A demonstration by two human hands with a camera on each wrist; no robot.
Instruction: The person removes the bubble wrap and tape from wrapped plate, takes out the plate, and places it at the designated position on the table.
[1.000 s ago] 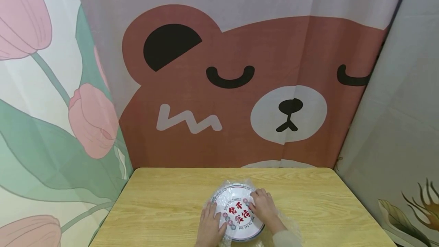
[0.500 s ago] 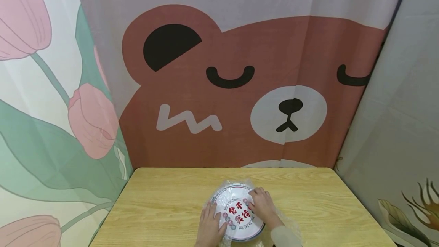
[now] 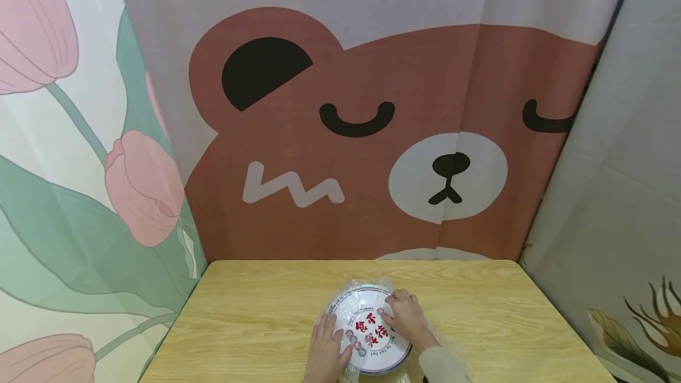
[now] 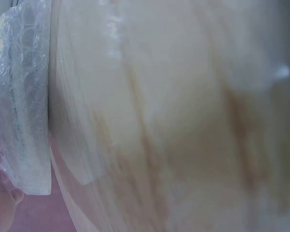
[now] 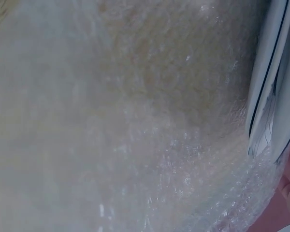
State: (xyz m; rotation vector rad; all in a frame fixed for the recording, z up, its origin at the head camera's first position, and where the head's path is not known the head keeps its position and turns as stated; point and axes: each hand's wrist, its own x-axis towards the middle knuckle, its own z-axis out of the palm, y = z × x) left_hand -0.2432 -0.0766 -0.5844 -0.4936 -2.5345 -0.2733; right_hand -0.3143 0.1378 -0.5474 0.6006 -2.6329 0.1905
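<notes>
A round white plate [image 3: 384, 358] with a blue rim and red characters printed on its face lies near the table's front edge. Clear bubble wrap [image 3: 339, 299] covers its left side and sticks out behind it. My left hand [image 3: 326, 349] rests on the wrapped left part, fingers extended. On the upper right of the plate, my right hand [image 3: 408, 319] touches the face with bent fingers, thumb apart. In the right wrist view, plate rims [image 5: 268, 72] stand one against another, with wrap beside them. The left wrist view has the thick wrapped edge [image 4: 24, 106].
The light wooden table [image 3: 255, 318] runs back to a curtain [image 3: 298, 164] with a bear print. Another curtain [image 3: 80, 241] with tulips hangs at the left, and a grey one [image 3: 612, 194] at the right. Loose wrap [image 3: 451, 344] spreads beside my right forearm.
My right hand has shifted very slightly to the left on the plate. The left hand, plate and wrap look the same.
</notes>
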